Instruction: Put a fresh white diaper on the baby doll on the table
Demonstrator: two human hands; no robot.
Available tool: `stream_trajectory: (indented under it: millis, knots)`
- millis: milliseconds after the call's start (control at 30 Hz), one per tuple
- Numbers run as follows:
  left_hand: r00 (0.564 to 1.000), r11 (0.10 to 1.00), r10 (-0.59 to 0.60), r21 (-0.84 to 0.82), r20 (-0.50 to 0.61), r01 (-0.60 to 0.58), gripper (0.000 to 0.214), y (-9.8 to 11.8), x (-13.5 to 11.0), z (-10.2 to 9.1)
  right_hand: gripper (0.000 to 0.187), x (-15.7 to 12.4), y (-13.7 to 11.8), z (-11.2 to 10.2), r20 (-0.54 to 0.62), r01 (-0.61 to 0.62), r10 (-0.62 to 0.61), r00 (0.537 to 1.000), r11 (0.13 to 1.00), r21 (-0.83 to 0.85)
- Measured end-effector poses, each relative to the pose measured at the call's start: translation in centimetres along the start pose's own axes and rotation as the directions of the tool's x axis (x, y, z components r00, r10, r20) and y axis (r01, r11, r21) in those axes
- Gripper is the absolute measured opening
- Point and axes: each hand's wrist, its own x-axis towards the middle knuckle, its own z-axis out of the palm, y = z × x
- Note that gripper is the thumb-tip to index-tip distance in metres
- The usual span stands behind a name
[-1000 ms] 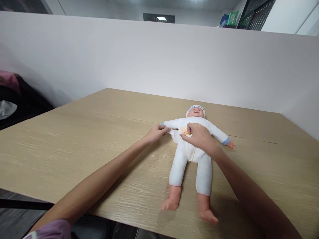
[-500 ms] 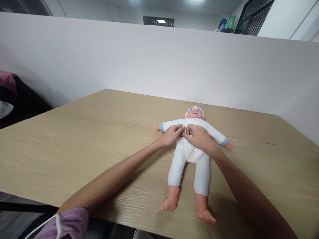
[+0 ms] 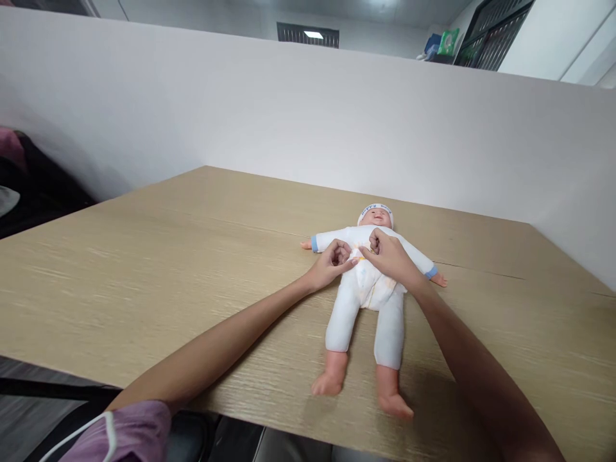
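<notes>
A baby doll (image 3: 366, 301) in a white one-piece suit and white cap lies on its back on the wooden table (image 3: 144, 256), arms spread, bare feet toward me. My left hand (image 3: 331, 262) is closed, pinching the suit's front at the doll's chest from the left. My right hand (image 3: 385, 253) is closed too, pinching the suit's front at the chest from the right. Both sets of fingertips meet over the middle of the chest, just below the doll's chin. A bit of yellow shows on the doll's belly below my hands.
A white partition wall (image 3: 289, 115) runs behind the table and turns along its right side. Dark bags or clothing (image 3: 29, 186) lie past the table's left edge. The table's near edge crosses the bottom of the view.
My left hand moved from the doll's arm in to the chest. Both hands shifted up toward the neck, and the suit's front, held apart before, is now drawn together.
</notes>
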Motion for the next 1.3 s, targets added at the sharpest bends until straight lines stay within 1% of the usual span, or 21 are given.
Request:
stream_trajectory:
  millis: [67, 100, 133, 167, 200, 233, 267, 300, 333, 367, 400, 433, 467, 533, 600, 700, 800, 900, 1000, 1167, 1300]
  knots:
    - [0.997, 0.995, 0.022, 0.104, -0.079, -0.013, 0.051, 1.0, -0.4, -0.1, 0.023, -0.4, -0.8, -0.5, -0.067, 0.046, -0.045, 0.997, 0.999, 0.014]
    - [0.991, 0.983, 0.059, 0.182, -0.121, -0.037, 0.047, 1.8, -0.8, -0.2, 0.021, -0.9, -1.4, -0.8, -0.100, 0.079, -0.077, 0.992, 0.997, 0.015]
    - [0.984, 0.959, 0.116, 0.272, -0.139, -0.074, 0.041, 2.6, -1.4, -0.3, 0.020, -1.8, -2.2, -1.2, -0.128, 0.110, -0.106, 0.986, 0.994, 0.022]
    - [0.977, 0.922, 0.180, 0.365, -0.115, -0.127, 0.035, 3.6, -2.1, -0.5, 0.020, -2.9, -3.1, -1.6, -0.144, 0.141, -0.135, 0.980, 0.989, 0.036]
    - [0.971, 0.873, 0.235, 0.449, -0.041, -0.192, 0.030, 4.6, -3.0, -0.6, 0.020, -4.3, -3.9, -2.0, -0.146, 0.166, -0.155, 0.977, 0.984, 0.064]
    - [0.961, 0.819, 0.265, 0.508, 0.077, -0.266, 0.027, 5.5, -3.9, -0.8, 0.021, -6.0, -4.7, -2.3, -0.129, 0.182, -0.168, 0.977, 0.978, 0.104]
    - [0.940, 0.772, 0.262, 0.537, 0.218, -0.340, 0.025, 6.3, -4.9, -0.8, 0.019, -7.8, -5.3, -2.4, -0.087, 0.199, -0.188, 0.978, 0.970, 0.139]
    - [0.907, 0.738, 0.236, 0.543, 0.349, -0.400, 0.025, 6.9, -5.9, -0.8, 0.015, -9.6, -5.6, -2.4, -0.017, 0.200, -0.200, 0.980, 0.965, 0.172]
    - [0.872, 0.716, 0.198, 0.542, 0.447, -0.441, 0.024, 7.4, -6.7, -0.7, 0.010, -11.3, -5.6, -2.3, 0.066, 0.178, -0.194, 0.979, 0.964, 0.199]
    - [0.847, 0.700, 0.162, 0.546, 0.506, -0.460, 0.023, 7.6, -7.5, -0.6, 0.007, -12.7, -5.3, -2.1, 0.138, 0.163, -0.193, 0.972, 0.966, 0.203]
    - [0.840, 0.686, 0.132, 0.563, 0.527, -0.461, 0.023, 7.6, -8.0, -0.4, 0.004, -13.9, -4.6, -1.9, 0.203, 0.151, -0.190, 0.961, 0.970, 0.191]
    - [0.847, 0.671, 0.108, 0.590, 0.521, -0.449, 0.023, 7.5, -8.3, -0.1, 0.003, -14.8, -3.8, -1.7, 0.238, 0.144, -0.181, 0.954, 0.976, 0.164]
    - [0.865, 0.660, 0.090, 0.621, 0.493, -0.422, 0.023, 7.3, -8.5, 0.1, 0.004, -15.3, -2.9, -1.5, 0.244, 0.136, -0.164, 0.956, 0.982, 0.128]
    - [0.912, 0.662, 0.061, 0.667, 0.407, -0.342, 0.021, 6.7, -8.3, 0.6, 0.008, -15.5, -1.1, -1.1, 0.200, 0.098, -0.106, 0.974, 0.994, 0.050]
    - [0.947, 0.674, 0.029, 0.693, 0.321, -0.256, 0.021, 6.2, -7.7, 1.1, 0.009, -15.0, 0.1, -0.9, 0.134, 0.046, -0.041, 0.990, 0.998, -0.031]
    - [0.974, 0.644, -0.003, 0.745, 0.227, -0.171, 0.031, 5.9, -6.8, 2.0, 0.014, -14.4, 0.5, -0.4, 0.095, 0.033, -0.019, 0.995, 0.989, -0.143]
    - [0.981, 0.609, -0.010, 0.780, 0.192, -0.146, 0.038, 5.6, -6.4, 2.7, 0.014, -14.7, 0.2, 0.4, 0.070, 0.069, -0.055, 0.996, 0.974, -0.216]
    - [0.980, 0.632, 0.002, 0.759, 0.201, -0.157, 0.039, 5.2, -6.4, 2.9, 0.012, -15.5, 0.0, 1.2, 0.034, 0.086, -0.079, 0.996, 0.961, -0.263]
    - [0.973, 0.648, 0.050, 0.735, 0.224, -0.202, 0.034, 4.9, -6.7, 2.7, 0.018, -16.2, 0.0, 1.7, 0.003, 0.072, -0.074, 0.997, 0.956, -0.284]
    - [0.965, 0.694, 0.150, 0.672, 0.216, -0.259, 0.019, 4.8, -7.2, 2.6, 0.023, -16.7, -0.1, 2.0, -0.026, 0.039, -0.047, 0.999, 0.970, -0.240]
    - [0.960, 0.693, 0.155, 0.666, 0.235, -0.275, 0.019, 4.9, -7.2, 2.6, 0.026, -16.8, -0.2, 1.9, -0.034, 0.056, -0.063, 0.997, 0.980, -0.191]
